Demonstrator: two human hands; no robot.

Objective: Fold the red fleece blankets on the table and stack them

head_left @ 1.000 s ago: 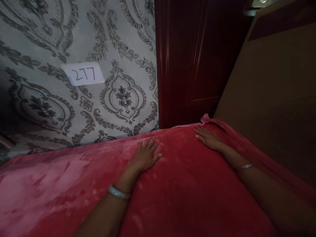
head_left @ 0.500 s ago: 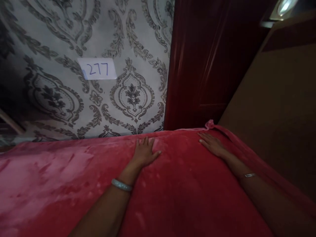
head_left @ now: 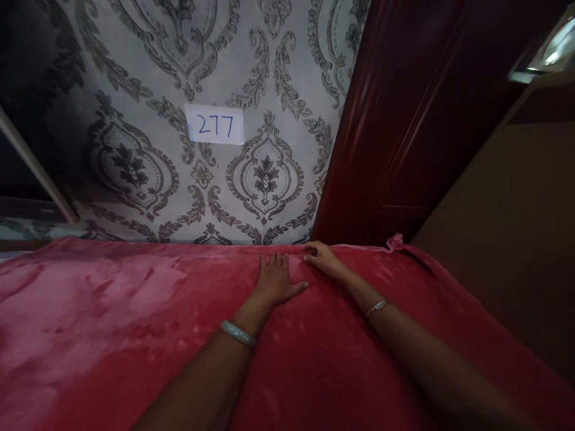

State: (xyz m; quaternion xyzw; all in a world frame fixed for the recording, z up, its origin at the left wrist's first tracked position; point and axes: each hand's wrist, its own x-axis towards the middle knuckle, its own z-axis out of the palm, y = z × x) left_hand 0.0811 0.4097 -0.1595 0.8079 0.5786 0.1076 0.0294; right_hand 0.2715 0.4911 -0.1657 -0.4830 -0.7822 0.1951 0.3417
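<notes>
Left hand [head_left: 275, 282], spread wide and gripping nothing, rests on the red blanket [head_left: 314, 371] below the number card [head_left: 215, 124], probably to steady it; right hand [head_left: 326, 260], farther right of the card, is loosely curled, any grip unclear.

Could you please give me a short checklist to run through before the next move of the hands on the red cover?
1. Left hand flat on the red cover, fingers spread: ok.
2. Right hand at the cover's far edge, fingers bent: ok.
3. Right hand's hold on the cloth: cannot tell; it is too dark to see whether it pinches or merely touches.
4. Far right corner lying smooth: not ok; there is a small bunched lump there.
5. Bangle on the left wrist and bracelet on the right free of snags: ok, none visible.
6. What lies beneath the cover: cannot tell; hidden.
</notes>
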